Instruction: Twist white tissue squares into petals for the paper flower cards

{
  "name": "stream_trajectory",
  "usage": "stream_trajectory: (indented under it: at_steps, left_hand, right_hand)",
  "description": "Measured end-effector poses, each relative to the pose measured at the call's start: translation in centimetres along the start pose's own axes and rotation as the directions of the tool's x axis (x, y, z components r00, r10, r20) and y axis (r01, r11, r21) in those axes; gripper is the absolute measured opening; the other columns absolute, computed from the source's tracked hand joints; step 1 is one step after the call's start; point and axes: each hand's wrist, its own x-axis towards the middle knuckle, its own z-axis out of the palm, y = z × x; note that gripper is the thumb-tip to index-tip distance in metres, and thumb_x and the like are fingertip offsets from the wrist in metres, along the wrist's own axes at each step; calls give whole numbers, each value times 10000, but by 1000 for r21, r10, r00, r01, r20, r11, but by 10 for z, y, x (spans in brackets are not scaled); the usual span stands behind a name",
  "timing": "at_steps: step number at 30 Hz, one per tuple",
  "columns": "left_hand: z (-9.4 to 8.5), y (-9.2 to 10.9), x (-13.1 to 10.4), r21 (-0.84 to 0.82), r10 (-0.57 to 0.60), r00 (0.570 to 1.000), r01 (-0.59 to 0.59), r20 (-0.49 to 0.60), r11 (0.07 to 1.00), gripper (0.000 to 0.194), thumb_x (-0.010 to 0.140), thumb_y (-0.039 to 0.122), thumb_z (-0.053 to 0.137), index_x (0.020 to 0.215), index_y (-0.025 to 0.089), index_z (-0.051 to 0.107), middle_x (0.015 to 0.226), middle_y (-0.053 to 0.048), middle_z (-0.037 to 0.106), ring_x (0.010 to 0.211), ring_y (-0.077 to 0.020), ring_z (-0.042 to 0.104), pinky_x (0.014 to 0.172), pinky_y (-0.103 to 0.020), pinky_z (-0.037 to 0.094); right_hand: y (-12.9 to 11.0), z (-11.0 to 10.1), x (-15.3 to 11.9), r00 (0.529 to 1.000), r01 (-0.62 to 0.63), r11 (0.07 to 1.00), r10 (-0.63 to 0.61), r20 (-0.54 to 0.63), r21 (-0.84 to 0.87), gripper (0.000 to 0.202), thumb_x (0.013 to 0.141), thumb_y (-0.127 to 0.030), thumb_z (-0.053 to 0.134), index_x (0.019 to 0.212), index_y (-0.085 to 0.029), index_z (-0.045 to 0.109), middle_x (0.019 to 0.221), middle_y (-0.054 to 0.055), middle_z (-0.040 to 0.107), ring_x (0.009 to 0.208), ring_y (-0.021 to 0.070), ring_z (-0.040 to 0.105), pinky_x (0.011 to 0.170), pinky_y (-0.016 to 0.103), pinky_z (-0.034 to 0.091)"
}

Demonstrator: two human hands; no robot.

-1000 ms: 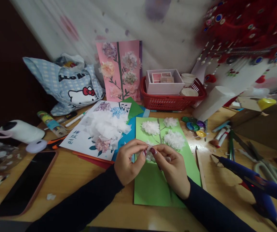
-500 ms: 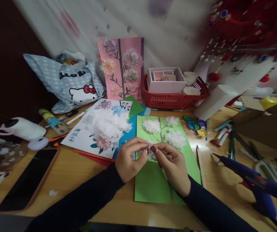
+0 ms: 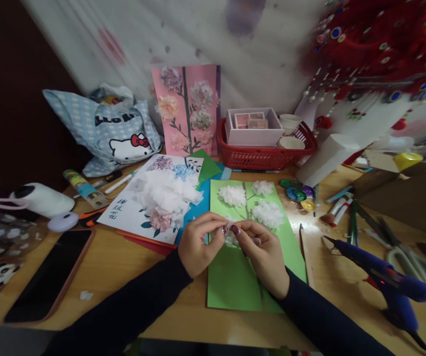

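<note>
Above a light green sheet (image 3: pixel 231 282), my left hand (image 3: pixel 202 243) and my right hand (image 3: pixel 262 254) meet with fingertips nearly touching. Both pinch a small piece of white tissue (image 3: pixel 229 225) between thumb and forefinger. White ruffled paper flowers (image 3: pixel 267 213) with a painted grey-green stem lie on the upper part of the sheet. Another white flower is partly hidden behind my fingers. To the left, a heap of white tissue (image 3: pixel 166 193) rests on a white sheet (image 3: pixel 123 210) with painted flowers and writing.
A blue glue gun (image 3: pixel 376 267) and scissors (image 3: pixel 413 257) lie at the right, near paint pots (image 3: pixel 298 193). A red basket (image 3: pixel 250 158) stands behind, beside a pink flower picture (image 3: pixel 181 111). At the left are a phone (image 3: pixel 51 274), a white glue-like bottle (image 3: pixel 44 199) and a checked bag (image 3: pixel 123 133).
The camera view has shifted slightly. Both hands keep their pinch on the white tissue in nearly the same place above the green sheet.
</note>
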Motion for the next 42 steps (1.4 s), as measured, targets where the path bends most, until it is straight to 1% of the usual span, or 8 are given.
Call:
stream_trajectory:
  at_steps: [7, 12, 16, 26, 31, 34, 38, 42]
  left_hand:
    - [-1, 0, 0, 6, 0, 1000, 0, 1, 1000, 202, 845, 134, 556, 816, 121, 755, 853, -102, 763, 802, -185, 729, 743, -258, 587]
    - [1, -1, -1, 56, 19, 1000, -19, -2, 998, 178, 819, 128, 568, 801, 119, 745, 838, -106, 758, 794, -198, 726, 736, -278, 586]
    - [1, 0, -1, 74, 16, 1000, -18, 25, 997, 169, 825, 139, 569, 782, 125, 732, 842, -107, 753, 804, -204, 722, 741, -287, 587]
    - [0, -4, -3, 88, 10, 997, -16, 71, 996, 241, 880, 141, 491, 812, 154, 721, 879, -95, 756, 847, -203, 716, 773, -302, 585]
    - [-1, -2, -3, 80, -3, 997, -3, 73, 997, 255, 893, 148, 482, 799, 150, 719, 876, -98, 756, 840, -204, 716, 767, -300, 581]
    - [-1, -1, -2, 89, 10, 998, -15, 55, 996, 260, 887, 148, 479, 757, 157, 704, 860, -93, 747, 831, -203, 713, 760, -292, 577]
    - [-1, -1, -2, 113, 31, 999, -35, 36, 993, 265, 879, 140, 474, 710, 166, 677, 827, -89, 726, 829, -203, 706, 765, -288, 570]
    - [0, -3, -3, 120, 43, 998, -47, 37, 992, 248, 867, 130, 478, 713, 163, 669, 828, -95, 722, 814, -206, 698, 748, -292, 564]
  right_hand:
    - [2, 0, 0, 1000, -1, 1000, 1, -5, 10, 289, 777, -433, 722, 723, -149, 709, 471, -45, 466, 405, 71, 350, 417, 205, 238]
    - [0, -1, 0, 1000, -7, 1000, 8, -23, 13, 293, 778, -445, 723, 743, -154, 718, 477, -33, 503, 404, 81, 387, 408, 204, 276]
    - [1, -1, 1, 1000, 4, 1000, -4, -25, 6, 283, 776, -433, 724, 729, -154, 711, 480, -34, 506, 405, 78, 386, 410, 201, 276]
    - [3, 0, 0, 1000, -1, 1000, 1, -21, 6, 270, 774, -425, 717, 736, -158, 702, 499, -36, 512, 416, 77, 375, 418, 206, 265]
    - [2, 0, 1, 1000, -21, 1000, 22, -14, 5, 289, 778, -449, 720, 751, -162, 707, 508, -29, 525, 425, 86, 384, 421, 216, 279]
    - [0, 0, 1, 999, -36, 999, 36, 1, 14, 306, 778, -471, 717, 770, -165, 712, 508, -27, 527, 427, 94, 398, 423, 221, 293]
    - [-2, 1, 0, 998, -48, 999, 47, 40, 15, 317, 771, -475, 729, 793, -158, 712, 494, -53, 467, 421, 79, 338, 423, 219, 243]
    - [0, 1, 0, 998, -38, 999, 38, 40, 1, 293, 733, -430, 782, 796, -157, 698, 492, -67, 443, 442, 75, 300, 432, 221, 200]
